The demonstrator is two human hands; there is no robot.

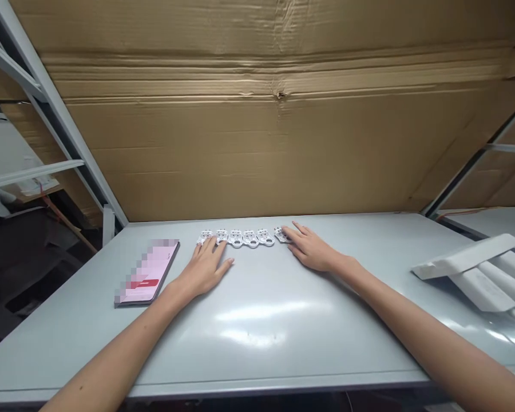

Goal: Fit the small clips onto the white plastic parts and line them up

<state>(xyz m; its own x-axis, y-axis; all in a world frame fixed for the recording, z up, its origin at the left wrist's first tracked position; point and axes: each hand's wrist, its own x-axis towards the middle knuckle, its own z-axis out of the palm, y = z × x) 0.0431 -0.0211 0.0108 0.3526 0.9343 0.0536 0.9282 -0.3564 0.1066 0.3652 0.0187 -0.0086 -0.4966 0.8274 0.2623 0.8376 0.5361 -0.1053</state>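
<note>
Several small flat white pieces with cut-outs and a round hole, their kind unclear, lie in a row (250, 238) near the back of the table. My left hand (205, 268) rests palm down at the row's left end, fingers spread over the two leftmost pieces and partly hiding them. At the right end, my right hand (311, 246) lies with its fingers apart, its fingertips on the rightmost white piece (280, 234). A small gap parts that piece from the others. Neither hand is closed around anything.
A phone (148, 274) with a pink screen lies left of my left hand. White boxes or folded packets (476, 269) sit on the table's right side. Brown cardboard (257, 154) stands behind the grey table (257, 366), and metal shelf posts (64, 114) frame both sides.
</note>
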